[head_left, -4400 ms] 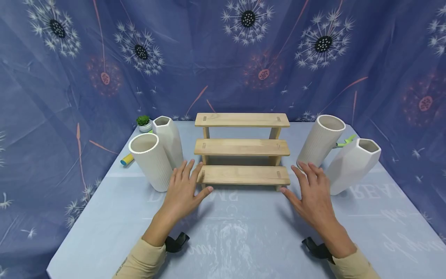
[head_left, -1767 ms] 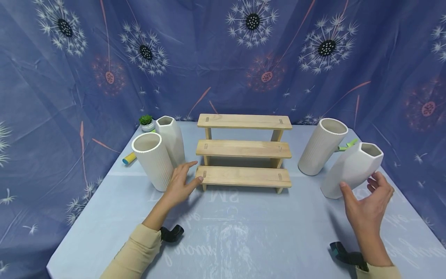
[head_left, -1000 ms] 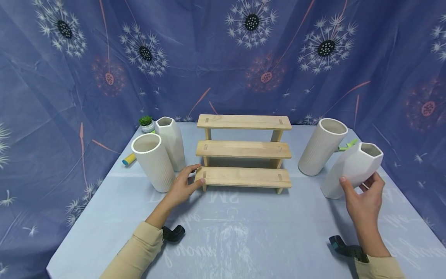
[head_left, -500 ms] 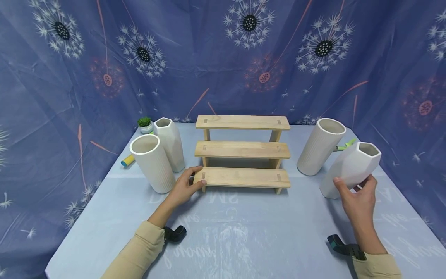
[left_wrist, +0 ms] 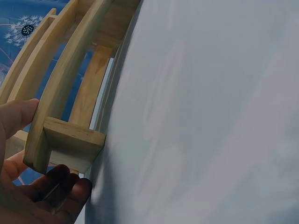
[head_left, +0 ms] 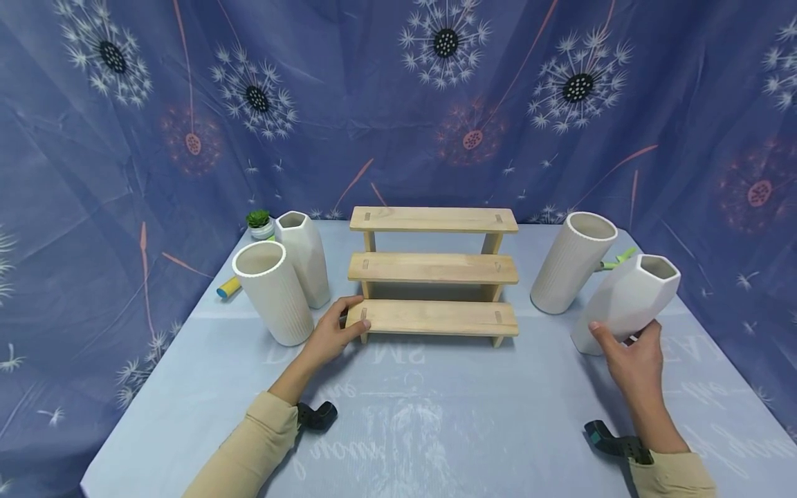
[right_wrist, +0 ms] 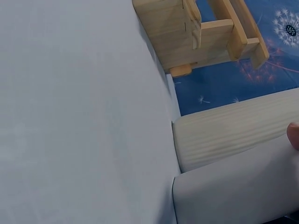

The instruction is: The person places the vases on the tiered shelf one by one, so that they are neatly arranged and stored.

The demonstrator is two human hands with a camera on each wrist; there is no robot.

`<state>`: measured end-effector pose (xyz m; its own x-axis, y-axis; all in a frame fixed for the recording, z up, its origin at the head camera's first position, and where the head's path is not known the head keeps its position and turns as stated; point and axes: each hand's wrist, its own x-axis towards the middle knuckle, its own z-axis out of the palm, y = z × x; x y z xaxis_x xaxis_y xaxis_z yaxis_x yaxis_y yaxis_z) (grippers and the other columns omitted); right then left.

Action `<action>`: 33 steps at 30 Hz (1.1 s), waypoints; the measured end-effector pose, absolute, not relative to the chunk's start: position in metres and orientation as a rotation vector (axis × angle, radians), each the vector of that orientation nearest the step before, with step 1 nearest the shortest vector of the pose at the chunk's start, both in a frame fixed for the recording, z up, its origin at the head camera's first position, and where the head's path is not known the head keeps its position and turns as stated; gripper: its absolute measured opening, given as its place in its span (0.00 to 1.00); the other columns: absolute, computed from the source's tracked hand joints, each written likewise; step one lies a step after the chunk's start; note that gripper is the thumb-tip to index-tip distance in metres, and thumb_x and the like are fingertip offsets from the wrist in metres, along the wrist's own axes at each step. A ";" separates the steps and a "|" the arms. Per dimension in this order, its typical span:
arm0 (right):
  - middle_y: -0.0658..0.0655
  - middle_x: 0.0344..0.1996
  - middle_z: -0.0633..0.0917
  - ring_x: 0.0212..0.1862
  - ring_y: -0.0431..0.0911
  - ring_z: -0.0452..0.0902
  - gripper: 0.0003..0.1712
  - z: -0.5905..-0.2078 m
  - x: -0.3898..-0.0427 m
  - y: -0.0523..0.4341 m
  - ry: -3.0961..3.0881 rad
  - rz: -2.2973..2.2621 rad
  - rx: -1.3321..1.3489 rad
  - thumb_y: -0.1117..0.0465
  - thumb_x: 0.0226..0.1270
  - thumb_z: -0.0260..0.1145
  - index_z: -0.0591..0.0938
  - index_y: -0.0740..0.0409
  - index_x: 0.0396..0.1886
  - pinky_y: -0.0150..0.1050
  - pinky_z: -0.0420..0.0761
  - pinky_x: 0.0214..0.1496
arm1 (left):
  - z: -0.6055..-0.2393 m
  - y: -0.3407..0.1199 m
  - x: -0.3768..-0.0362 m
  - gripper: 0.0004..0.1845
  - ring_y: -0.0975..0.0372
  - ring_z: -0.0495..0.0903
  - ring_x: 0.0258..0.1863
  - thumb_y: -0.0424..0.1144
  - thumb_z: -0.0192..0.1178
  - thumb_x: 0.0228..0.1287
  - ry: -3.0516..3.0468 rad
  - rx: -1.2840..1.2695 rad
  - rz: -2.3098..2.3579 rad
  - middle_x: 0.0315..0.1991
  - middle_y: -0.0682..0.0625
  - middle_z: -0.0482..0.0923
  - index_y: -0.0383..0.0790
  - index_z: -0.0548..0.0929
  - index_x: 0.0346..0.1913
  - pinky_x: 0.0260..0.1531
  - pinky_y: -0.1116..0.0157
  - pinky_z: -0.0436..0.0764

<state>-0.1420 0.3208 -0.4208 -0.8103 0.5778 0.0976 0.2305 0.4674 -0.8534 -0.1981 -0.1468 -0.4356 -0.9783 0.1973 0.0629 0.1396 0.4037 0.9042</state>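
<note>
A three-step wooden display stand (head_left: pixel 432 268) stands in the middle of the table. At its left end my left hand (head_left: pixel 330 339) grips the bottom step, thumb at the front edge. The left wrist view shows the thumb against the step board (left_wrist: pixel 60 79) and the other fingers (left_wrist: pixel 77 193) curled by its end. On the right, my right hand (head_left: pixel 635 363) holds the lower part of a white faceted vase (head_left: pixel 625 301), thumb in front and fingers mostly hidden behind. In the right wrist view the thumb (right_wrist: pixel 293 135) lies on the faceted vase (right_wrist: pixel 233 189).
A ribbed white vase (head_left: pixel 569 266) stands behind the held one, with a green item (head_left: pixel 623 256) behind it. At left are another ribbed vase (head_left: pixel 274 297), a faceted vase (head_left: pixel 305 259), a potted succulent (head_left: pixel 259 223) and a yellow tube (head_left: pixel 228 287). A blue curtain (head_left: pixel 373 104) hangs behind.
My right hand has moved right from beside the stand to the faceted vase and closed around its lower part. My left hand has come onto the stand's bottom step. The vases stay in place.
</note>
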 end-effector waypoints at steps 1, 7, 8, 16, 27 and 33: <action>0.66 0.67 0.64 0.65 0.61 0.63 0.47 -0.422 -0.142 0.321 -2.353 1.275 -0.676 0.50 0.60 0.65 0.50 0.59 0.71 0.59 0.66 0.62 | -0.436 -0.147 -0.198 0.28 0.48 0.71 0.61 0.39 0.62 0.62 2.579 0.303 1.665 0.63 0.39 0.68 0.40 0.68 0.64 0.56 0.55 0.74; 0.68 0.68 0.62 0.65 0.63 0.62 0.48 -0.426 -0.143 0.322 -2.411 1.291 -0.682 0.48 0.61 0.64 0.48 0.60 0.71 0.60 0.66 0.61 | -0.441 -0.146 -0.198 0.26 0.51 0.74 0.53 0.38 0.63 0.61 2.534 0.277 1.735 0.58 0.40 0.70 0.40 0.70 0.62 0.46 0.66 0.75; 0.68 0.69 0.61 0.66 0.64 0.62 0.49 -0.426 -0.143 0.323 -2.419 1.302 -0.683 0.48 0.62 0.63 0.47 0.60 0.72 0.61 0.66 0.62 | -0.441 -0.146 -0.198 0.26 0.52 0.74 0.52 0.38 0.63 0.61 2.523 0.271 1.749 0.58 0.40 0.71 0.41 0.70 0.62 0.45 0.68 0.74; 0.68 0.70 0.58 0.68 0.65 0.59 0.51 -0.429 -0.143 0.322 -2.434 1.341 -0.674 0.47 0.61 0.64 0.45 0.59 0.72 0.64 0.63 0.64 | -0.443 -0.142 -0.200 0.28 0.56 0.71 0.51 0.35 0.62 0.62 2.414 0.204 1.810 0.58 0.39 0.69 0.39 0.67 0.64 0.45 0.71 0.72; 0.69 0.70 0.58 0.68 0.66 0.58 0.51 -0.432 -0.146 0.324 -2.453 1.344 -0.665 0.48 0.61 0.64 0.44 0.59 0.73 0.64 0.62 0.64 | -0.445 -0.139 -0.199 0.28 0.55 0.70 0.56 0.38 0.62 0.62 2.390 0.159 1.848 0.61 0.41 0.69 0.43 0.67 0.64 0.51 0.68 0.70; 0.68 0.71 0.56 0.69 0.67 0.57 0.52 -0.433 -0.146 0.324 -2.459 1.348 -0.679 0.47 0.61 0.64 0.43 0.58 0.73 0.65 0.61 0.65 | -0.446 -0.138 -0.200 0.27 0.55 0.69 0.57 0.37 0.61 0.63 2.381 0.165 1.860 0.62 0.41 0.67 0.43 0.66 0.64 0.52 0.67 0.69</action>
